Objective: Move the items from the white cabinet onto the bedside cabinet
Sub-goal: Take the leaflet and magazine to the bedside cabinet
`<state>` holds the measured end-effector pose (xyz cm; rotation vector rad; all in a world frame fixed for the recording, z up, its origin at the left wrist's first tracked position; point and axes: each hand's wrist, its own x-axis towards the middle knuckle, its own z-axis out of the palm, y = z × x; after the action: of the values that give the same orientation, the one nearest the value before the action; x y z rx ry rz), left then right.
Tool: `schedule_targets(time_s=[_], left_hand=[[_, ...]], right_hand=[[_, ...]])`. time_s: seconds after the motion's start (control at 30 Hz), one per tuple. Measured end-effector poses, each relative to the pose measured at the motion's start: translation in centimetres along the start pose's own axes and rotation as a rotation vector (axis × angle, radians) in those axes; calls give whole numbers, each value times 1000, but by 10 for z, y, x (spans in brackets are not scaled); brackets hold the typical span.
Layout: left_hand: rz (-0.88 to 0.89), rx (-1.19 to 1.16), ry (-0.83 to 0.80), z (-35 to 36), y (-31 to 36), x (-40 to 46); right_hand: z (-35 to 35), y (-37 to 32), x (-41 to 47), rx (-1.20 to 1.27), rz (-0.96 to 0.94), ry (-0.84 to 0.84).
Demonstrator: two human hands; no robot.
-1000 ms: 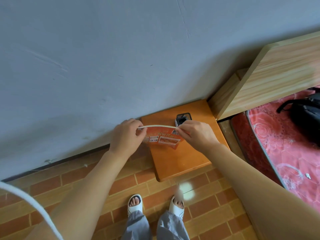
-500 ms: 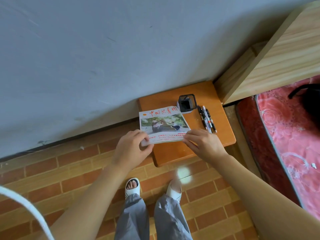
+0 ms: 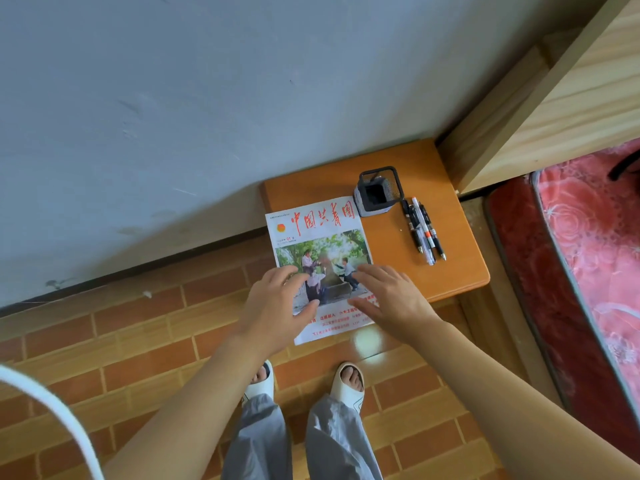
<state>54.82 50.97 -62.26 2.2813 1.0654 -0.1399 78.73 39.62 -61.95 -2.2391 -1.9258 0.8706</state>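
Both hands [image 3: 277, 306] [image 3: 391, 299] over magazine's [image 3: 318, 223] near edge

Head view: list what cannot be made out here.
- Magazine: its lower part is covered by the left hand and right hand.
- Small print on the cover: too small to read.
- Pen holder: the inside is dark; contents unclear.
- Bedside cabinet: only its top shows.
- White cabinet: outside the frame.
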Motion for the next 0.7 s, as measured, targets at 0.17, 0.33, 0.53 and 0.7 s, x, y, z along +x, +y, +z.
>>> schedule_targets(time_s=[0.17, 0.33, 0.53, 0.7], left_hand=[[53, 177, -85, 39, -15, 21], [47, 257, -136, 68, -22, 26], [43, 251, -104, 77, -25, 32], [33, 214, -94, 75, -23, 43]], right_hand=[[38, 5, 22, -67, -15, -84], [67, 21, 26, -133, -50, -96], [72, 27, 33, -122, -48, -83], [70, 32, 45, -62, -23, -70]])
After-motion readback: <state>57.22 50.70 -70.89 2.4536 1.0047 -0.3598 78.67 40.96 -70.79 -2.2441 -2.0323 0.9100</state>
